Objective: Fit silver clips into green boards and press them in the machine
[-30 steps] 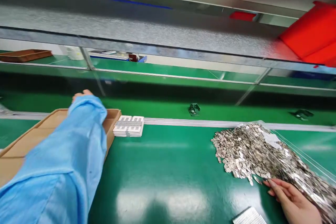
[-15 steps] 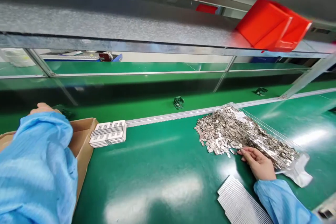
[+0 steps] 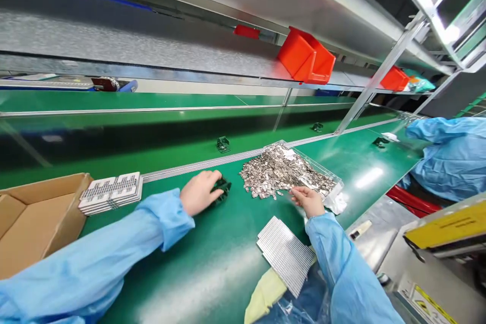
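My left hand [image 3: 199, 192] rests on the green table, fingers curled round a small dark green part [image 3: 222, 188]. Just to its right lies a heap of small shiny metal pieces [image 3: 281, 174] on a clear plastic bag. My right hand [image 3: 309, 200] touches the near edge of that heap, fingers bent as if pinching; what they hold is too small to make out. Both arms are in light blue sleeves.
A cardboard box [image 3: 38, 212] stands at the left with a stack of white trays [image 3: 112, 191] beside it. A ribbed silver plate [image 3: 284, 253] lies near me. Red bins [image 3: 306, 58] sit on the shelf above. Another person's blue sleeve [image 3: 448, 154] is at the right.
My left hand left the cardboard box and came right, down onto the table with a dark green part in it. The view swung right; my right hand stays at the heap.
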Tool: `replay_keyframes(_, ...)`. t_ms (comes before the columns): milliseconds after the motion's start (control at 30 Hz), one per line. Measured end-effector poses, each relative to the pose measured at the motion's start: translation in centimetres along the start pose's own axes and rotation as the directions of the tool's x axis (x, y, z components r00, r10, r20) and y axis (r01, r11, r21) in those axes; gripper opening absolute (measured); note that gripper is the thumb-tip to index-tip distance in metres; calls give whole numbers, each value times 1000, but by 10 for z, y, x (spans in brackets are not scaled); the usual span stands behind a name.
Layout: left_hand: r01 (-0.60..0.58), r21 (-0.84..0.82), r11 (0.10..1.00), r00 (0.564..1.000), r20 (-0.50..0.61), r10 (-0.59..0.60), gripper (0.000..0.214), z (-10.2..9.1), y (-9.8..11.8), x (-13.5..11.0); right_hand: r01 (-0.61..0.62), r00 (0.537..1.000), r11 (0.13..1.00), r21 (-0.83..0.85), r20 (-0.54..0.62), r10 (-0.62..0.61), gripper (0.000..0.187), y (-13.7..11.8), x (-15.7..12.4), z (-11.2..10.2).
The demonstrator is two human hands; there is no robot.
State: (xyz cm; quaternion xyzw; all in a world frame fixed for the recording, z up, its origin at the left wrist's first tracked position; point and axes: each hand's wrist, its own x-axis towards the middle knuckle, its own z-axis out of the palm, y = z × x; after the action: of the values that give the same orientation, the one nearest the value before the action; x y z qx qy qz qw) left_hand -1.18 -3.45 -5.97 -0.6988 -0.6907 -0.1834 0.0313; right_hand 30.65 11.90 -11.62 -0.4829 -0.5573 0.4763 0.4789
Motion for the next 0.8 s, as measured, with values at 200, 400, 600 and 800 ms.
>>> replay_keyframes(200,103,-202,974,994,-14,-108,53,49,43,-61,-24,996,994,103,93,14,36,-33,-78,-12)
replay_keyframes(400,16,-381,925,999,33,-4,110,73,25,-74,-89,992,974,210,104,68,32,-21,-150,-12)
replay_keyframes(600,-4,-517,856,991,111,71,81,68,26,-59,-106,980,983,153,186,77,25,-15,-179,7)
replay_keyframes(800,191,-856,480,981,159,-107,57,60,68,-86,-33,989,994,100,146,19,24,-21,-190,29)
